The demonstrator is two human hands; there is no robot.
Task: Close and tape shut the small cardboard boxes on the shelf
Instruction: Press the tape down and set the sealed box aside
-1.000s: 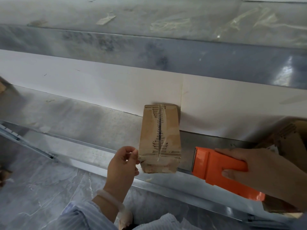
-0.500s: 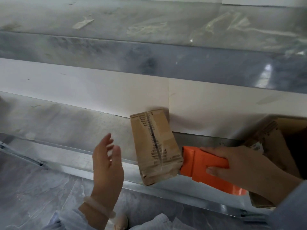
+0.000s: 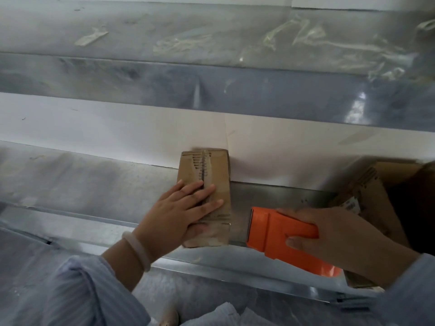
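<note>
A small brown cardboard box [image 3: 213, 170] lies on the metal shelf [image 3: 94, 184], its flaps closed, with clear tape along the centre seam. My left hand [image 3: 181, 208] lies flat on the box's top with straight fingers across the seam, and the thumb sits at the near end. My right hand [image 3: 341, 238] grips an orange tape dispenser [image 3: 280, 236] just right of the box, its blade end pointing at the box and a short way from its side.
A large open cardboard box [image 3: 381, 196] stands at the right end of the shelf, behind my right hand. A white wall panel [image 3: 117, 132] backs the shelf. An upper shelf [image 3: 211, 31] carries scraps of clear tape. Grey floor lies below the shelf's front edge.
My left hand, lifted and open half a second ago, has come down flat on the box. The box, turned askew then, lies straight again. The dispenser has drawn back slightly to the right.
</note>
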